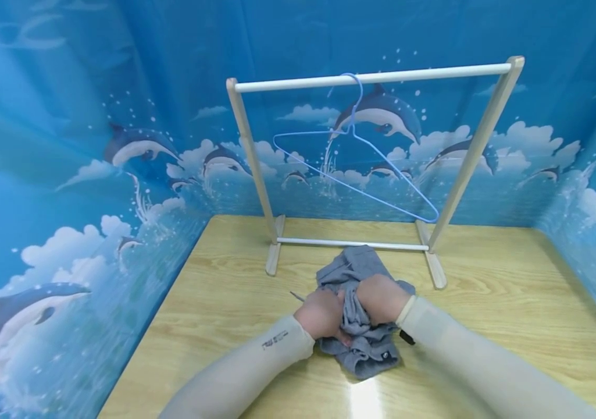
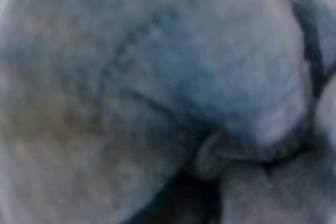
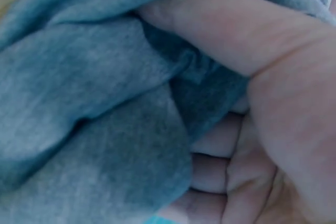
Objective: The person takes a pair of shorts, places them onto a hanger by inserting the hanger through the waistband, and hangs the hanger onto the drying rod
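A crumpled grey garment (image 1: 357, 262) lies bunched on the table, with a small dark logo patch near its front edge and a thin cord end at its left. My left hand (image 1: 321, 313) grips the cloth from the left side, fingers partly buried in the folds. Grey fabric (image 2: 220, 77) fills the left wrist view, blurred and close, and hides those fingers. From the right, my right hand (image 1: 383, 298) holds a bunched part of the garment. In the right wrist view its thumb (image 3: 226, 22) lies over the cloth and its fingers (image 3: 210, 174) curl beneath.
Behind the garment stands a wooden rack (image 1: 470, 157) with a white top rail (image 1: 434, 74). A blue wire hanger (image 1: 324, 132) hangs tilted from that rail. Blue dolphin-print curtains (image 1: 67, 145) enclose the wood-grain table (image 1: 517, 302) at the back and sides.
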The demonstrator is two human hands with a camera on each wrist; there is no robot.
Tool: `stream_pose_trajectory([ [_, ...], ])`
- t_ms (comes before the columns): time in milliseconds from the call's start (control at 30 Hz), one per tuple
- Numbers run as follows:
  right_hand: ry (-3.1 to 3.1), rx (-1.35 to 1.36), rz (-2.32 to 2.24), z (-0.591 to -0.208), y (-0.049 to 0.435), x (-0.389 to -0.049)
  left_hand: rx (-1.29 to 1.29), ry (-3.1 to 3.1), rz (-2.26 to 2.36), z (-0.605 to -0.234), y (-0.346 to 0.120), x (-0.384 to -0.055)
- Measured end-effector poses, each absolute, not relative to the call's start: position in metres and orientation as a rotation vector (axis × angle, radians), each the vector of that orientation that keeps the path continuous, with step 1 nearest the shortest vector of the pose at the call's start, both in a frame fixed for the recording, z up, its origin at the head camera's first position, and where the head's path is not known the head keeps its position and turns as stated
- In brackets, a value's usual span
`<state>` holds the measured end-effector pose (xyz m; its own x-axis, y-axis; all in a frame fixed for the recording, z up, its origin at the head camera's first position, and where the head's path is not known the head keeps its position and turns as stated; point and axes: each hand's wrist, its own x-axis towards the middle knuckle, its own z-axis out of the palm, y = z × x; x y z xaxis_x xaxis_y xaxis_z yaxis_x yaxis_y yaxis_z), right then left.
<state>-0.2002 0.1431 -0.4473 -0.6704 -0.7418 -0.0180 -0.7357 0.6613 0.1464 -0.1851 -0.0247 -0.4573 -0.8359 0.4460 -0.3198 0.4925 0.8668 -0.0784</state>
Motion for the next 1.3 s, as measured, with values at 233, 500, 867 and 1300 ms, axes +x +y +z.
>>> stream_pose_trajectory([
  [233,-2.739,1.265,-0.091,-0.457,0.154,-0.201,0.916,2.783,-0.314,-0.460,-0.027,-0.194],
  [500,-2.922,1.085,0.154,-0.438,0.181,-0.203,0.885,2.610,0.122,-0.452,-0.067,-0.219],
  [867,-2.891,1.362,0.171,-0.431,0.166,-0.197,0.687,2.434,0.716,-0.415,-0.131,-0.232],
  [1300,-2.766,1.530,0.186,-0.458,0.145,-0.203,0.469,2.747,0.706,-0.419,-0.137,-0.226],
])
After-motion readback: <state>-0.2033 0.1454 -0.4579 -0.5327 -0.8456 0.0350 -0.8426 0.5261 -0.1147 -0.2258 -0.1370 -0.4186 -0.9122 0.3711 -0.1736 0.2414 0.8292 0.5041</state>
